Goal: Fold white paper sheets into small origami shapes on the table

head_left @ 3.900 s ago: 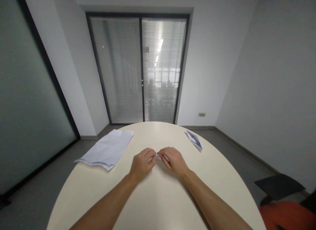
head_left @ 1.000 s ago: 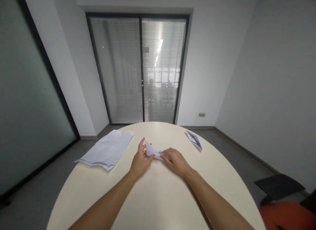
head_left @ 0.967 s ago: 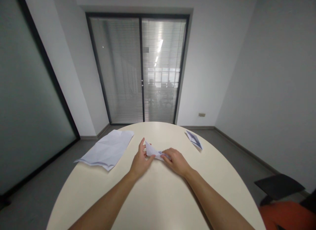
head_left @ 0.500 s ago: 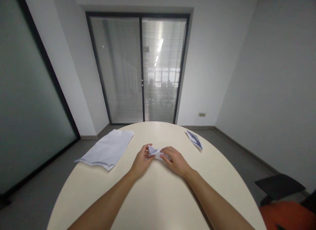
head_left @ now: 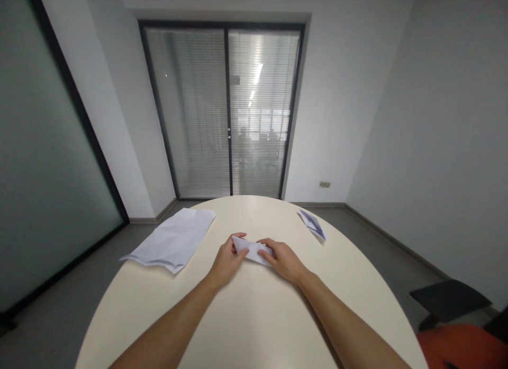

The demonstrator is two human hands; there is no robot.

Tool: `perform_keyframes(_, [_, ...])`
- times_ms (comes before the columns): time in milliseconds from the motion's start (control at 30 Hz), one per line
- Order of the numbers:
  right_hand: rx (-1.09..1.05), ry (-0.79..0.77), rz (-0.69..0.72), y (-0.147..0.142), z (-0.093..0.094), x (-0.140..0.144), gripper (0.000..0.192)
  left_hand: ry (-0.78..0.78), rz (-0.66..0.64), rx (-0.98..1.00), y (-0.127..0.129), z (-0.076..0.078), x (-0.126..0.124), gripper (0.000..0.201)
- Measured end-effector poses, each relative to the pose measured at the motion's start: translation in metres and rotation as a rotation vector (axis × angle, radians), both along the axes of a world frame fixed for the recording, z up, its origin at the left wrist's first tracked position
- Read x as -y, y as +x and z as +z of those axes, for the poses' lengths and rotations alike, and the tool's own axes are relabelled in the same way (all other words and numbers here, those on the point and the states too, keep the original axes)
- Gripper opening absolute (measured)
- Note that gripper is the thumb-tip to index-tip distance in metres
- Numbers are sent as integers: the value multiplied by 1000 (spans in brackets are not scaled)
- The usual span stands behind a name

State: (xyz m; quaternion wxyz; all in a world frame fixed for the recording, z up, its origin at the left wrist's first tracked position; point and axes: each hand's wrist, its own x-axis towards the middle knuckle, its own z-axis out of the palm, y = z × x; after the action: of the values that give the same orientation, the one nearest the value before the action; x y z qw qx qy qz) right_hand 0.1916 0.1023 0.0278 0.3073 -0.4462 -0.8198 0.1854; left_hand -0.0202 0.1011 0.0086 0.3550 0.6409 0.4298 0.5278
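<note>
A small folded white paper point(head_left: 253, 251) is held between my two hands over the middle of the table. My left hand point(head_left: 230, 257) grips its left end, thumb on the near face and fingers behind. On the right end, my right hand point(head_left: 280, 258) pinches it with the thumb in front and the fingers curled over the far side. The paper's left corner comes to a point; its right end is partly covered by my right hand.
A stack of creased white sheets point(head_left: 174, 239) lies on the left of the round cream table point(head_left: 238, 316), overhanging its edge. Another folded paper piece point(head_left: 313, 224) rests near the far right edge. An orange and black chair point(head_left: 460, 342) stands at the lower right.
The flap that stood up at the paper's left end now lies flatter, and the paper shows a broader, smoother face. Both hands have shifted only slightly; the other papers have not moved.
</note>
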Motion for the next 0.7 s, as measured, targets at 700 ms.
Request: perform_keyframes(700, [218,101,-145,5,-7,-5,34,328,-55,-735,0,-13,10,52])
